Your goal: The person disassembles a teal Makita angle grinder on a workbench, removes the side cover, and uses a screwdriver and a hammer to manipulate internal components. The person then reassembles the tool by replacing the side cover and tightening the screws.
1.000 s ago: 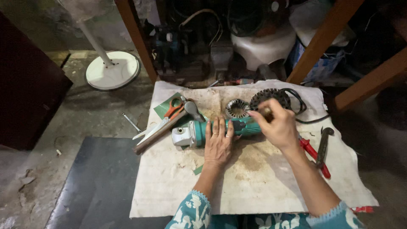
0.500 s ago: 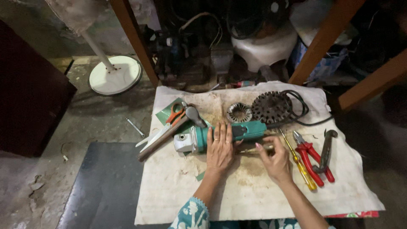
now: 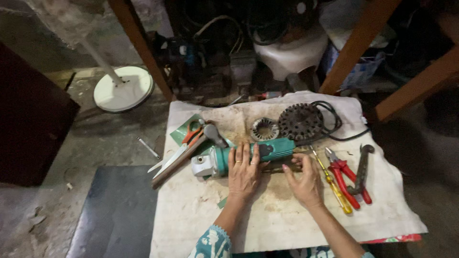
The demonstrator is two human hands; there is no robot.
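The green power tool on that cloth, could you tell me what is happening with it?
A person steadies the green angle grinder with the left hand laid flat on its body. The right hand touches a dark part beside it. Red pliers, a yellow screwdriver and scissors lie around on the stained cloth.

Bare cloth (image 3: 267, 224) before hands; pliers (image 3: 346, 177), screwdriver (image 3: 332, 184) crowd right, seemingly.

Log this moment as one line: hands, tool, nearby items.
left hand: flat on teal angle grinder | right hand: fingertips at grinder's underside | nearby: red pliers, yellow screwdriver, scissors
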